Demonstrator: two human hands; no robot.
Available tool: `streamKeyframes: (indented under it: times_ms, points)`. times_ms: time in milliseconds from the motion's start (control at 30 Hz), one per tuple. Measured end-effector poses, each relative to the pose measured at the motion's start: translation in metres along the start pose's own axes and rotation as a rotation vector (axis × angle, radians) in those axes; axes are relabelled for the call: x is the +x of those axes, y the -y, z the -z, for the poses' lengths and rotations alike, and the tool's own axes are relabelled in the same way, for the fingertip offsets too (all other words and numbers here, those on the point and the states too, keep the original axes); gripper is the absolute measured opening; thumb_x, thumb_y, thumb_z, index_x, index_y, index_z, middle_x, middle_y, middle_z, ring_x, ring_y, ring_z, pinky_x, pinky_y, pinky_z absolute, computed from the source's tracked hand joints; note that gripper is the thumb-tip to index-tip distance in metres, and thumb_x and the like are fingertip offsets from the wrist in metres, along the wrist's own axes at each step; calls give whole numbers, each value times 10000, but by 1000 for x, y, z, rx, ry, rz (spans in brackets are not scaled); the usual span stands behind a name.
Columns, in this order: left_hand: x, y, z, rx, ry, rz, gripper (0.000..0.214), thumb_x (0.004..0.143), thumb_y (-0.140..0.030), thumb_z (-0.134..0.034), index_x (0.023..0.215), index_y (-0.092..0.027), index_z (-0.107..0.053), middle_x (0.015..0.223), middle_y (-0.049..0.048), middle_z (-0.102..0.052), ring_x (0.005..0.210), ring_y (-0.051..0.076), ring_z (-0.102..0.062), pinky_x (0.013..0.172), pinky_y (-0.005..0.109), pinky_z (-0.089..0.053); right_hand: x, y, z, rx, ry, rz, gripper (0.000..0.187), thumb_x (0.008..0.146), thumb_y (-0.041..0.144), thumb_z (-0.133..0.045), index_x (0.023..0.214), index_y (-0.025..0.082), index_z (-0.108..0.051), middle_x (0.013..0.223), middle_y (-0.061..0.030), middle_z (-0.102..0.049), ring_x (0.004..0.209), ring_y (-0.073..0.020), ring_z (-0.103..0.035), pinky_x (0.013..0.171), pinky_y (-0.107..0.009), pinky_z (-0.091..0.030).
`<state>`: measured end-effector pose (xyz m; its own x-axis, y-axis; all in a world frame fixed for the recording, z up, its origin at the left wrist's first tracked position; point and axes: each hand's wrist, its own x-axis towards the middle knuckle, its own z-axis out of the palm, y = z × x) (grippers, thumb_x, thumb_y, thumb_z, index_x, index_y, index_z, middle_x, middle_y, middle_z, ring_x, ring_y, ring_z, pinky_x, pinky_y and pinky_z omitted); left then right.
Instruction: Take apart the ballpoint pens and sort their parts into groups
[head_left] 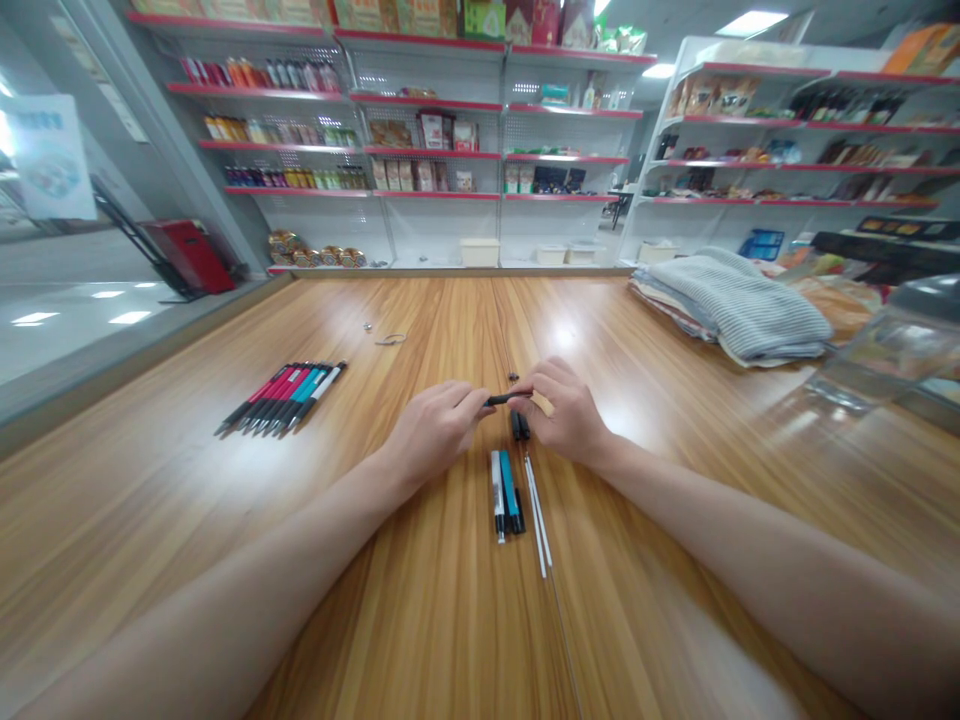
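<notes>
The left hand and right hand pinch a short black pen tube between their fingertips, with a black pen piece just below them and pen barrels and thin white refills nearer the person.

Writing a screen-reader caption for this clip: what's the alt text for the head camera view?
A person's left hand and right hand pinch a small black pen part above a wooden table. White and teal pen barrels lie below the hands, a row of pens lies to the left, and red-edged store shelves stand beyond.
</notes>
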<state>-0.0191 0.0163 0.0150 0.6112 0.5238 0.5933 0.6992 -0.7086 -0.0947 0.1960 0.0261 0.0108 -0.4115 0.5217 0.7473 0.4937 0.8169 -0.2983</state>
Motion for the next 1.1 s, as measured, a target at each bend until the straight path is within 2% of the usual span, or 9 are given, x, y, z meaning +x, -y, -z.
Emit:
streamKeyframes:
  times_ms: [167, 333, 433, 533, 633, 733, 933, 1100]
  points:
    - [-1, 0, -1, 2, -5, 3, 220, 967, -287, -404, 883, -176, -573, 761, 40, -586, 717, 150, -539, 654, 278, -396, 0, -3, 2, -45, 22, -53, 285, 937, 316, -493, 696, 189, -576, 706, -53, -546, 743, -195, -489, 724, -360, -405]
    - [0, 2, 1, -10, 16, 15, 230, 967, -290, -403, 852, -172, -564, 774, 42, -593, 716, 146, -547, 639, 269, -399, 0, -3, 3, -7, 41, -27, 105, 883, 280, -552, 840, 185, -562, 799, -58, -564, 804, -204, -501, 749, -361, -411]
    - [-1, 2, 0, -26, 17, 14, 227, 963, -294, -410, 851, -174, -566, 771, 44, -601, 718, 147, -561, 637, 267, -405, 0, -4, 3, -7, 68, -33, 155, 905, 293, -523, 800, 188, -566, 787, -58, -557, 797, -200, -501, 763, -365, -408]
    - [-1, 3, -2, -74, -6, 23, 198, 956, -323, -430, 976, -185, -570, 844, 56, -639, 791, 164, -599, 670, 272, -433, -1, -6, 3, -18, 68, -52, 251, 944, 273, -452, 734, 191, -563, 754, -58, -543, 781, -196, -494, 756, -361, -406]
    - [-2, 4, -3, -96, -17, 57, 211, 955, -350, -432, 1060, -203, -541, 909, 54, -659, 818, 168, -618, 672, 271, -444, -1, -6, 3, -6, 42, -41, 171, 916, 255, -492, 773, 190, -558, 787, -63, -548, 799, -203, -496, 741, -359, -411]
    - [-2, 3, -1, -61, 26, 68, 203, 964, -347, -406, 1011, -212, -550, 843, 33, -640, 763, 154, -603, 624, 257, -416, -1, -4, 4, 14, 52, -24, 112, 890, 254, -525, 801, 191, -554, 796, -59, -551, 795, -202, -499, 737, -361, -411]
    - [-1, 0, 1, -7, 52, 48, 252, 968, -370, -386, 919, -201, -566, 791, 21, -593, 695, 134, -549, 576, 256, -353, 0, -7, 4, -26, 92, -16, 272, 946, 280, -458, 705, 185, -543, 719, -51, -522, 739, -186, -475, 709, -351, -397]
    - [0, -1, 1, 20, 57, 67, 287, 974, -367, -365, 831, -197, -546, 767, 15, -572, 656, 123, -535, 523, 267, -284, 0, -6, 5, -24, 78, 16, 263, 948, 264, -452, 714, 187, -543, 739, -60, -528, 756, -194, -469, 715, -360, -401]
